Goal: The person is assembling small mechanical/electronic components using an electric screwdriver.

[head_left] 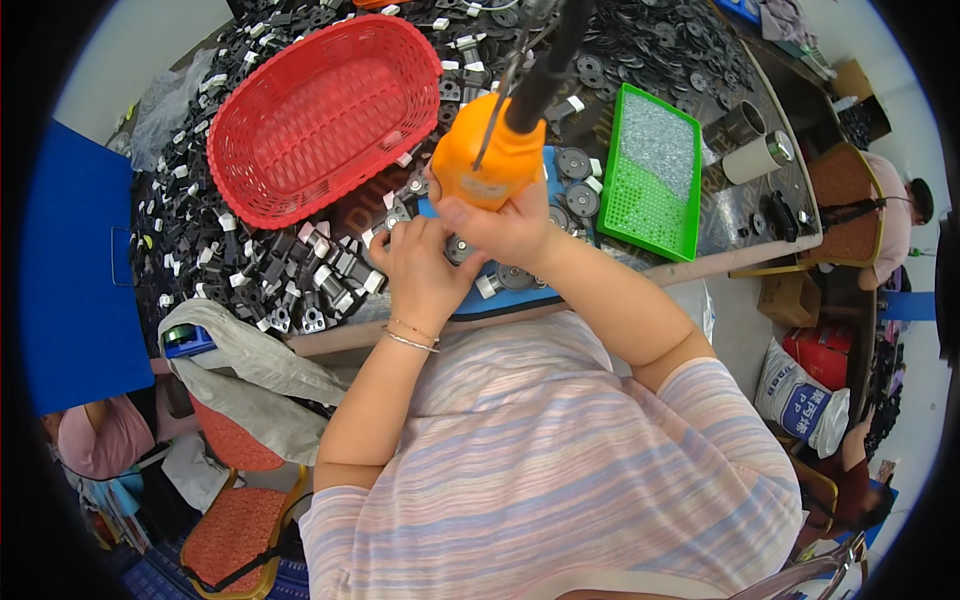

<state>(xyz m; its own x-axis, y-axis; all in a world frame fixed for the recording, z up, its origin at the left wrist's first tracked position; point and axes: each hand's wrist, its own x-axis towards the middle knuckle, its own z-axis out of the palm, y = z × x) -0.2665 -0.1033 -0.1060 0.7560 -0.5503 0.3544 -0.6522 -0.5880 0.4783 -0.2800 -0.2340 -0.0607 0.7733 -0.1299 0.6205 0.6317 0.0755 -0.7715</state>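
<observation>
My right hand point(518, 228) is wrapped round an orange power screwdriver point(480, 155) hanging from above, a black cord at its top. The tool's lower tip is hidden behind the hand. Close on its left, my left hand point(420, 275) has its fingers bent down over the work, beside a small black-and-grey part point(397, 218); what they pinch is mostly covered. Beneath both hands lies a blue mat point(520, 298). On it are several round dark wheel-like parts point(575, 163), some with white tabs.
A red woven basket point(325, 120) stands at the far left among heaped black parts with white pieces point(325, 280). To the right, a green tray point(648, 235) holds many tiny silvery pieces. Black discs point(665, 50) pile up at the back. A grey cloth point(240, 350) hangs over the left edge.
</observation>
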